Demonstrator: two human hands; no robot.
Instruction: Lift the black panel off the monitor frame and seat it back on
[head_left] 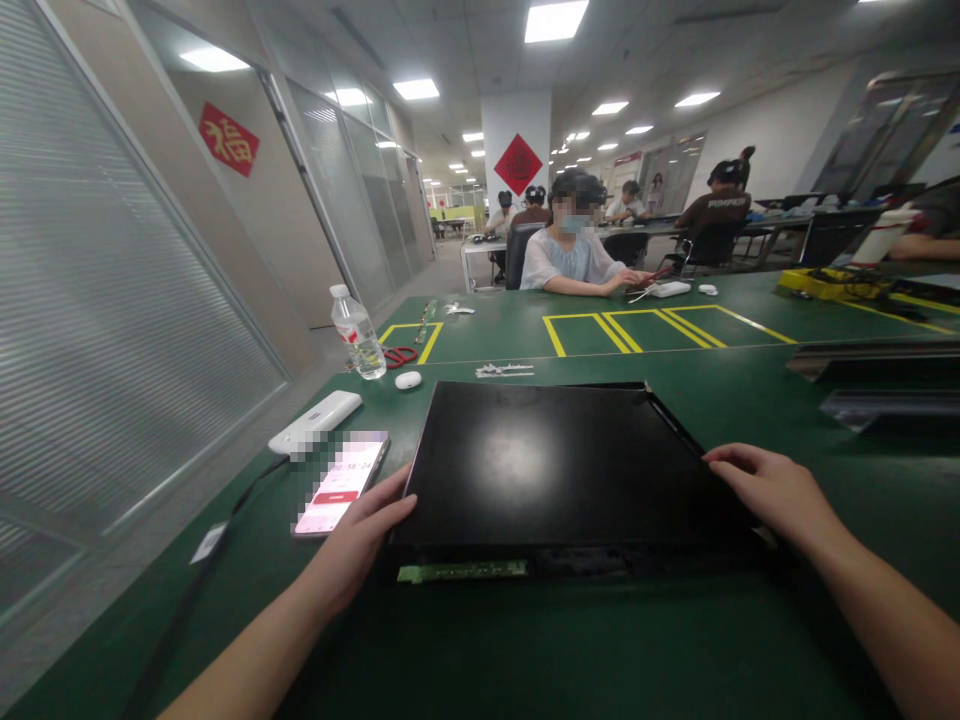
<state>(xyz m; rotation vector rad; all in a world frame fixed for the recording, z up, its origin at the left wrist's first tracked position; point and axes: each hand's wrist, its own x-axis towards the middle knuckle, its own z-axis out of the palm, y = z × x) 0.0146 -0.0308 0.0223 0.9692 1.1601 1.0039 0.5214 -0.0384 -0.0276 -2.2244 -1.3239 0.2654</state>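
Note:
A black LCD panel (562, 460) lies face up in front of me, a round glare on its glossy surface. Along its near edge runs a strip of green circuit board (461, 572). My left hand (367, 535) grips the panel's left edge, thumb on top and the other fingers partly hidden beneath. At the right edge my right hand (772, 490) is closed on the rim, its fingertips pinching the side. Whether the panel rests on the green table (600, 650) or is lifted slightly, I cannot tell.
On the left are a lit phone (341, 485), a white power bank (315, 422) with a cable, a white earbud case (408, 380), a water bottle (358, 335) and red-handled scissors (401, 355). Calipers (504, 370) lie behind the panel. Dark strips (885, 410) sit right. A person (574, 250) sits opposite.

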